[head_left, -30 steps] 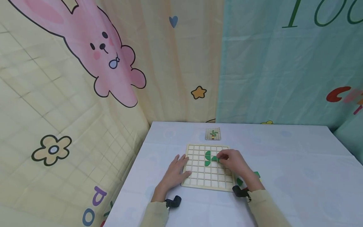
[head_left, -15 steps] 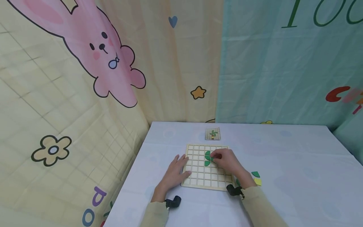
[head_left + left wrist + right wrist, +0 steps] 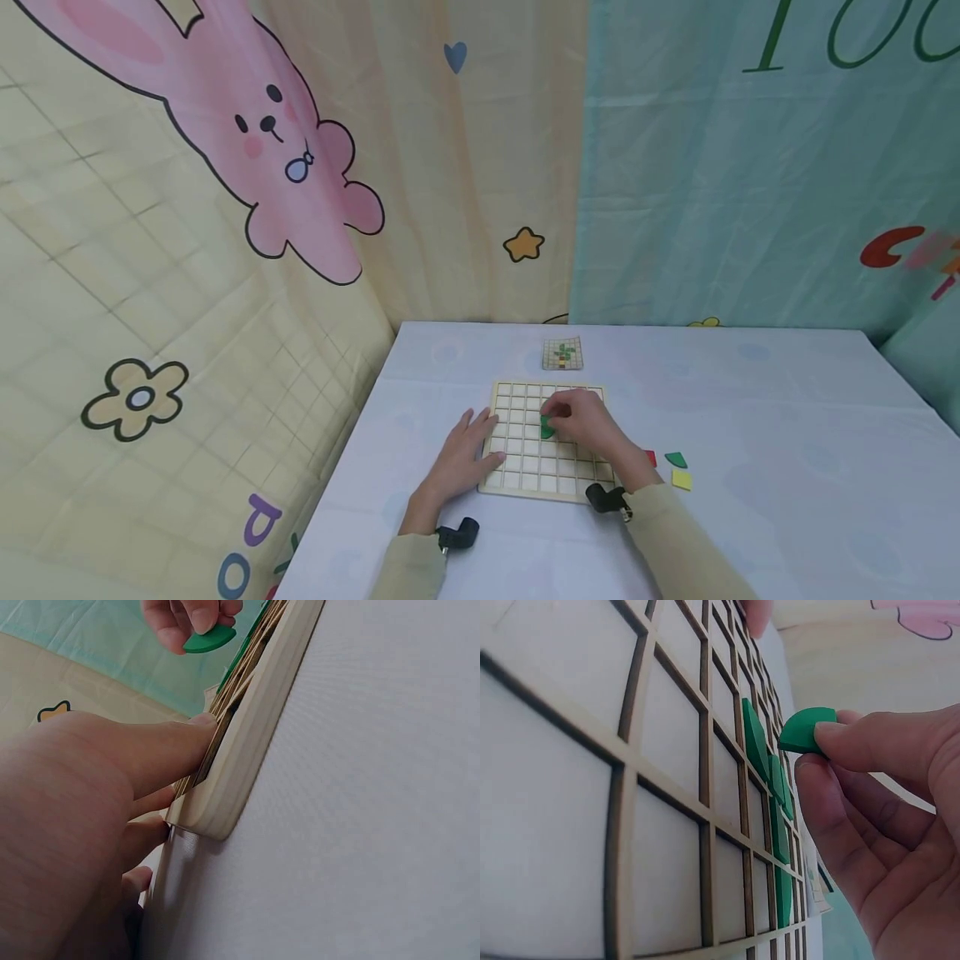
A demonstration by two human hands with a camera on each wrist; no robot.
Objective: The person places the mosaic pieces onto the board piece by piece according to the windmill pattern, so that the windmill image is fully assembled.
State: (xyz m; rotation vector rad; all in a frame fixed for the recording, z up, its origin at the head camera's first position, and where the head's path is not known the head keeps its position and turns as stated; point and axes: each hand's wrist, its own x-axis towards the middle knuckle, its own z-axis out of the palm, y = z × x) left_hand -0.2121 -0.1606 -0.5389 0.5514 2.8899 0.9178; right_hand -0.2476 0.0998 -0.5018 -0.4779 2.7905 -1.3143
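Over the gridded wooden board [image 3: 525, 483], my right hand [image 3: 585, 421] pinches a green quarter-circle tile [image 3: 808, 730] between thumb and fingers. The tile is held apart from the grid, and the left wrist view shows this tile [image 3: 210, 639] too. Several green tiles [image 3: 755, 741] sit in the grid's cells just beyond it. In the head view the right hand hides most of them. My left hand [image 3: 461, 454] rests along the board's left side, fingers fairly straight, with its thumb [image 3: 169, 750] on the wooden rim.
A small pattern card [image 3: 562, 353] lies behind the board. Right of the board are a red tile [image 3: 650, 457], a green quarter-circle tile [image 3: 676, 460] and a yellow square tile [image 3: 681, 480]. Printed curtains [image 3: 480, 167] hang behind the white table [image 3: 787, 467].
My right hand has moved left across the board, step by step, over the green tiles there. Its shift has uncovered the loose tiles on the right. My left hand has stayed put.
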